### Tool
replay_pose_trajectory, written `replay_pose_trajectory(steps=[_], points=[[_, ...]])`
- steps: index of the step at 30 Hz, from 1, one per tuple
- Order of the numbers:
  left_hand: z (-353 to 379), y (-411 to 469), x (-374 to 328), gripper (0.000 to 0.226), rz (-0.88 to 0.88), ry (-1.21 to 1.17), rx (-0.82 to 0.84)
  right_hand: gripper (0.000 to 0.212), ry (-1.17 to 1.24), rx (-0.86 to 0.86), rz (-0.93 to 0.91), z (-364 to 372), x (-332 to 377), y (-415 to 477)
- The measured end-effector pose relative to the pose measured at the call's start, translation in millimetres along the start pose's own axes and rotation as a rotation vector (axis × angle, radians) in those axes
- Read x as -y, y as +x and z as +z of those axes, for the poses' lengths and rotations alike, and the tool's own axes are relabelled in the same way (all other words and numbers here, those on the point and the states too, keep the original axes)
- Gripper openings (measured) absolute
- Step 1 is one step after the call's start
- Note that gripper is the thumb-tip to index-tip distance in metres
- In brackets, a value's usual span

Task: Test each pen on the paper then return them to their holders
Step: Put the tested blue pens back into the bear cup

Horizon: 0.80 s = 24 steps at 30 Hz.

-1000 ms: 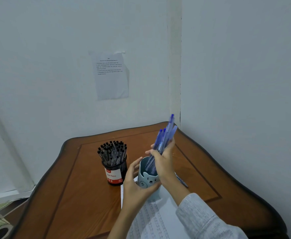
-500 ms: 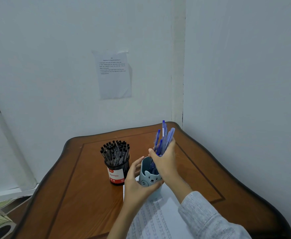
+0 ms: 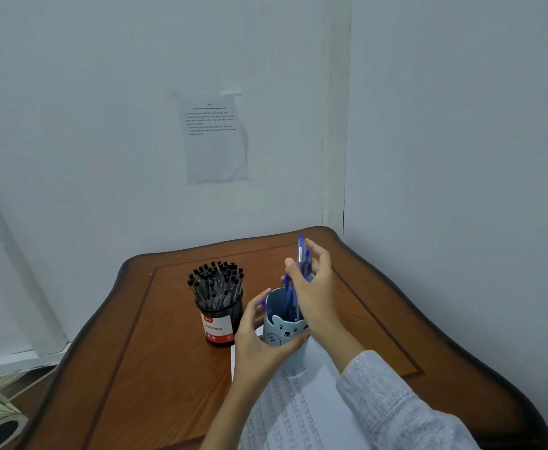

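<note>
Left hand (image 3: 259, 349) curled round the blue cup (image 3: 284, 332), which stands on the paper (image 3: 298, 414). Right hand (image 3: 315, 293) pinches a bunch of blue pens (image 3: 299, 251), lower ends inside cup.

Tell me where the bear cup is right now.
In the head view, the bear cup stands mid-table on the far edge of the paper, held by the left hand, just right of the black pen pot.

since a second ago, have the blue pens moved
Yes: the blue pens have sunk lower into the cup, with less of their length showing above its rim. The right hand is round them.
</note>
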<state>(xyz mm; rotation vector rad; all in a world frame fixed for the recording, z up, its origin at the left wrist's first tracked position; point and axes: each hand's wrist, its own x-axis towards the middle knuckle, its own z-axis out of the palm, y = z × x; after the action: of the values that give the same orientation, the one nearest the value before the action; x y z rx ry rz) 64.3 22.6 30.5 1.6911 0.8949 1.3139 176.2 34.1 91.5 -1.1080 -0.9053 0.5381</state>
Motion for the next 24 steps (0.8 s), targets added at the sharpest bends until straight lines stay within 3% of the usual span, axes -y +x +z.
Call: replay_pose_trajectory(steps=[9,12,16,20,24], points=[[-8.2,2.3,1.2,0.083,-0.038,-0.025,-0.012,0.046,0.178,0.271,0.063,-21.7,18.0,16.1],[-10.5,4.0,0.8,0.082,-0.034,-0.013,-0.021,0.052,0.083,0.372,0.067,-32.8,22.8,20.5],[-9.5,5.2,-0.5,0.082,-0.036,-0.02,-0.019,0.034,0.034,0.379,0.023,-41.8,23.6,21.3],[-7.4,5.6,0.0,0.083,-0.045,-0.029,-0.023,0.039,-0.265,0.574,0.071,-43.4,19.3,20.5],[-10.6,5.6,3.5,0.082,-0.044,-0.064,-0.071,0.035,-0.328,0.426,0.148,-62.4,-2.9,28.1]])
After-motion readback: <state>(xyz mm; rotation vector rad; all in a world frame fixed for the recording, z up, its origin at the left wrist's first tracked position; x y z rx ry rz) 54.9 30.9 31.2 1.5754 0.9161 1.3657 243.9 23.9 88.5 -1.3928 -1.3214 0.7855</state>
